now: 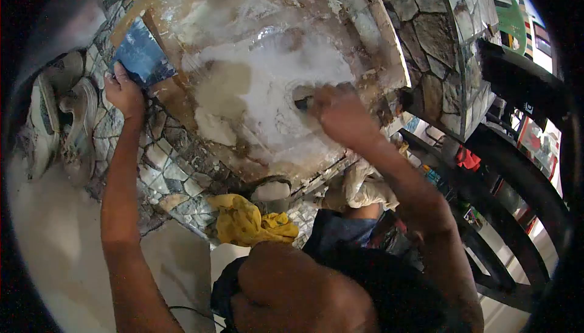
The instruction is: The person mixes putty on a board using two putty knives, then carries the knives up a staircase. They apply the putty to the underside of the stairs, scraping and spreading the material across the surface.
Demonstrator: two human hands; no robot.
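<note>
The right hand (340, 114) is closed tight on a small tool (302, 100) — it pokes out to the left of the fist, pressed on the wet white plaster (274, 83). The left hand (123, 93) pinches the bottom edge of a blue flat board (142, 58), which sticks up above the fingers. Below both hands lies a yellow cloth (246, 223) — well apart.

Yellow cloth (250, 222), perhaps worn shoes (58, 111)
</note>
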